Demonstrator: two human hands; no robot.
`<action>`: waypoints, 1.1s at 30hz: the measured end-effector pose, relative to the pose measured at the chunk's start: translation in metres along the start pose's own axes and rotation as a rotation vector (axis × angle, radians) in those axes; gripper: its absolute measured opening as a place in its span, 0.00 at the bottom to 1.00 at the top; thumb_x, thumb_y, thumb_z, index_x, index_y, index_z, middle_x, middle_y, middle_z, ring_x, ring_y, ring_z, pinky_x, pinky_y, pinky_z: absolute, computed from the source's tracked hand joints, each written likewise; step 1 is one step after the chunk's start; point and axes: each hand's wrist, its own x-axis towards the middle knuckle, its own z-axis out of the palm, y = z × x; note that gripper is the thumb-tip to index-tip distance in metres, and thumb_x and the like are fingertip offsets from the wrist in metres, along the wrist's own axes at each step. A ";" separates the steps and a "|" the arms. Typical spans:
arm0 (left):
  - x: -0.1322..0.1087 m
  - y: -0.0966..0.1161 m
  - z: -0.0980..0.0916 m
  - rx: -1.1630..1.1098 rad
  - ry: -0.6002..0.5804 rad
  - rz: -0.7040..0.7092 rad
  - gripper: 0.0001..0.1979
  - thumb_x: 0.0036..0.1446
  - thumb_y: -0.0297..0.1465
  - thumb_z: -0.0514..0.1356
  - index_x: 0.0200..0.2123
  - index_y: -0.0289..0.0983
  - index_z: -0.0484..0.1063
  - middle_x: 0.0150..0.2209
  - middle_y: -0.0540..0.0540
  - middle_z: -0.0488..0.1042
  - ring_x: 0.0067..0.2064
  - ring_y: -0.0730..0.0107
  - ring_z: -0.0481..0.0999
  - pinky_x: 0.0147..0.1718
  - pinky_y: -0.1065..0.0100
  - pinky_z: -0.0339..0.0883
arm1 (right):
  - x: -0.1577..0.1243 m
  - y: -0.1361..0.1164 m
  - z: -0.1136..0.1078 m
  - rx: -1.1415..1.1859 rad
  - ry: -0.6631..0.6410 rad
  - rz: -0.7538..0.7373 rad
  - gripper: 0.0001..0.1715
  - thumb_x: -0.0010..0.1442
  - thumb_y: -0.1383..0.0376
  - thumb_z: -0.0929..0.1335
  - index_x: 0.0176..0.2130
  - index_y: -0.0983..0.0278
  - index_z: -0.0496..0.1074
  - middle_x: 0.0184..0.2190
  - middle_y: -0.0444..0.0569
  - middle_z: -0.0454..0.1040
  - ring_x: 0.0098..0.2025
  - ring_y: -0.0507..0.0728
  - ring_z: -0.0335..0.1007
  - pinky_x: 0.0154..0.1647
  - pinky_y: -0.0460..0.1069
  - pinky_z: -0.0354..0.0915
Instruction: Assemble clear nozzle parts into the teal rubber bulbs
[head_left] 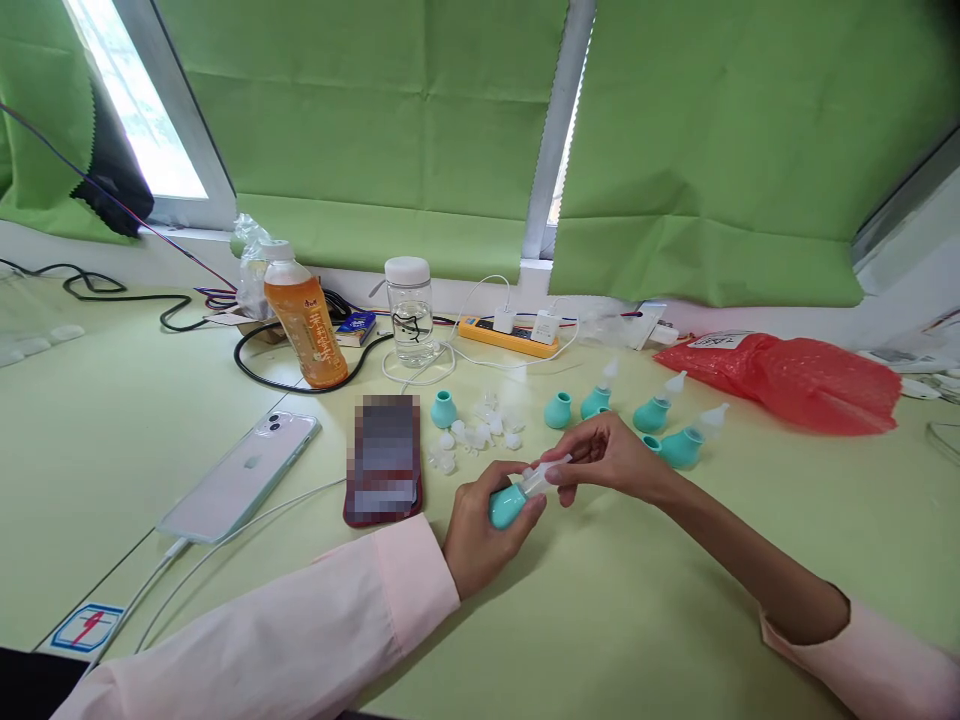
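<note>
My left hand (484,525) is closed around a teal rubber bulb (507,505) low over the green table. My right hand (604,455) pinches the clear plastic tip (541,476) that sits at the bulb's mouth. Just beyond the hands lies a heap of loose clear tips (480,428), with a bare teal bulb (443,409) at its left and another (557,410) at its right. Three bulbs with tips fitted (660,410) stand behind my right hand.
Two phones lie at the left: a pale one (244,472) on a white cable and a dark red one (383,458). Behind stand an orange drink bottle (306,320), a clear jar (411,310) and an orange power strip (510,335). A red plastic bag (795,378) lies at the right.
</note>
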 end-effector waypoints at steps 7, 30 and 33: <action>-0.001 0.000 0.000 0.000 0.002 0.036 0.12 0.50 0.35 0.56 0.38 0.37 0.65 0.28 0.49 0.72 0.29 0.71 0.69 0.28 0.73 0.60 | -0.002 -0.005 -0.007 -0.187 -0.031 -0.059 0.15 0.38 0.66 0.73 0.32 0.63 0.75 0.27 0.48 0.77 0.29 0.57 0.73 0.29 0.48 0.69; -0.001 0.001 -0.001 0.103 -0.038 0.096 0.12 0.49 0.34 0.56 0.39 0.39 0.67 0.31 0.50 0.74 0.29 0.72 0.70 0.30 0.72 0.62 | -0.001 -0.007 0.003 -0.247 0.092 -0.056 0.10 0.43 0.60 0.70 0.22 0.66 0.75 0.24 0.50 0.75 0.28 0.55 0.70 0.28 0.48 0.66; -0.002 0.001 0.000 0.131 -0.061 0.090 0.12 0.49 0.35 0.56 0.38 0.39 0.67 0.30 0.50 0.74 0.29 0.71 0.70 0.31 0.71 0.62 | 0.004 0.000 0.004 -0.227 0.261 -0.031 0.12 0.43 0.59 0.70 0.19 0.65 0.74 0.20 0.49 0.74 0.27 0.56 0.70 0.29 0.49 0.66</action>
